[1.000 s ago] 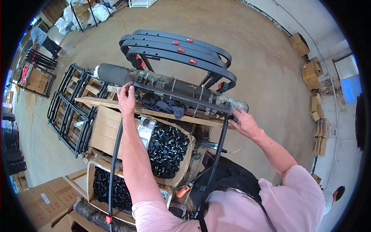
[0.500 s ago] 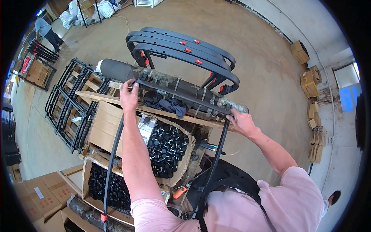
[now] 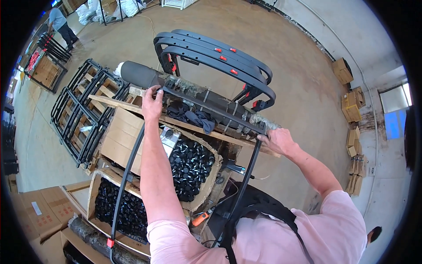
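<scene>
A dark metal tube frame point(image 3: 214, 109) lies in front of me, its crossbar resting along a padded roll and its two side legs running back toward my body. My left hand point(image 3: 152, 105) is closed round the frame's far left corner, with the fingertips partly hidden. At the right corner, my right hand point(image 3: 278, 141) grips the tube with the thumb on the near side. A red clip point(image 3: 110, 242) sits on the left leg. Under the frame, an open carton point(image 3: 211, 176) holds many black-headed bolts, and a second box point(image 3: 93, 193) holds small black parts.
Curved dark frames with red buttons point(image 3: 211, 49) stand just beyond the wrapped padded roll point(image 3: 136, 74). Dark cloth point(image 3: 200, 119) lies by a wooden board. An orange-handled tool point(image 3: 200, 218) is near my waist. More frames point(image 3: 79, 114) lie on the left; a person point(image 3: 59, 24) stands far left.
My view has shifted slightly, so most things sit a little differently in the picture. Both hands keep hold of the frame's corners; the right thumb and fingers have moved slightly around the corner.
</scene>
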Action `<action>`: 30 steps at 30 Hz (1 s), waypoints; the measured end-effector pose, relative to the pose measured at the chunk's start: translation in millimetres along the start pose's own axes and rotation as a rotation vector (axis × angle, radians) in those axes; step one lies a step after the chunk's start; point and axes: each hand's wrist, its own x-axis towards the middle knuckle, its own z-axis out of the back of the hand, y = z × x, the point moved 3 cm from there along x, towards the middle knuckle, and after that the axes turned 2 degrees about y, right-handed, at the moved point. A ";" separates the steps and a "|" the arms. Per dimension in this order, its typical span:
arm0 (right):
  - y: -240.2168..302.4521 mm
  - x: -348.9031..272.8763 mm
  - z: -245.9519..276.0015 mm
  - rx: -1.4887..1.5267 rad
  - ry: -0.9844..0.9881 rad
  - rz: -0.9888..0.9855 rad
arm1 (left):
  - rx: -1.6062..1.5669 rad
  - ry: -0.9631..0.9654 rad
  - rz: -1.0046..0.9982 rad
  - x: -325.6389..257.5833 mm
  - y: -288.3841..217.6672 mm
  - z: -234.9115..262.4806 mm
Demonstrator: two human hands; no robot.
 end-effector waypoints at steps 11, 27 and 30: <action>13.7 -6.3 5.3 -0.182 -0.029 0.107 | 0.041 0.009 -0.010 -5.1 -0.8 -1.2; -3.7 -2.5 -6.8 -0.570 0.297 0.131 | 0.076 -0.033 -0.005 -4.1 -2.1 -0.4; 3.9 -13.5 -0.7 -0.319 -0.114 0.267 | 0.122 -0.053 0.001 -11.3 -17.4 -2.4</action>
